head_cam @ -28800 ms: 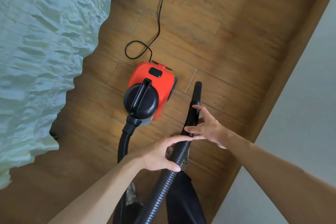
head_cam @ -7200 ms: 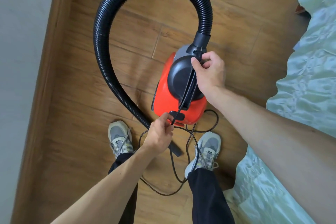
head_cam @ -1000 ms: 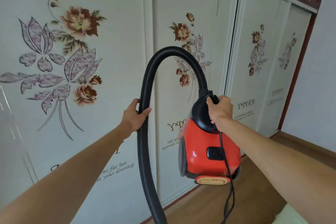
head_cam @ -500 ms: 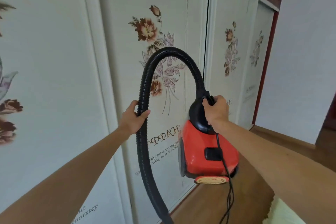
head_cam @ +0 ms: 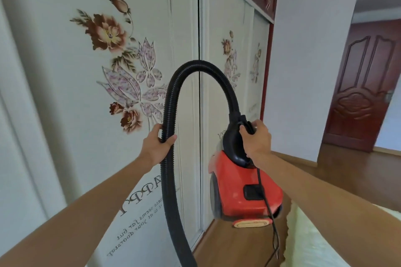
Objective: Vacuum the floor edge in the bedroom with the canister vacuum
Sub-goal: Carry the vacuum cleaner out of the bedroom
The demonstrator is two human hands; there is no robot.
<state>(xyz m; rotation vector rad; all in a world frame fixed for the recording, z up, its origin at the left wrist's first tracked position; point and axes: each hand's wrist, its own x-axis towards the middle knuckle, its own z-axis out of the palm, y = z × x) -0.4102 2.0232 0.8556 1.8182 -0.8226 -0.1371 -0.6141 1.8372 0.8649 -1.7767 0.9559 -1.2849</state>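
Canister vacuum hangs mid-frame off the floor, my right grip curled round its handle, left grip clasping the hose. I judge no edge-cleaning is underway.

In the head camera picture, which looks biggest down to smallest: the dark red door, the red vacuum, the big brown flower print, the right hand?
1. The dark red door and the red canister vacuum look about alike. The door is farther off, so I won't rank them.
2. The brown flower print.
3. The right hand.
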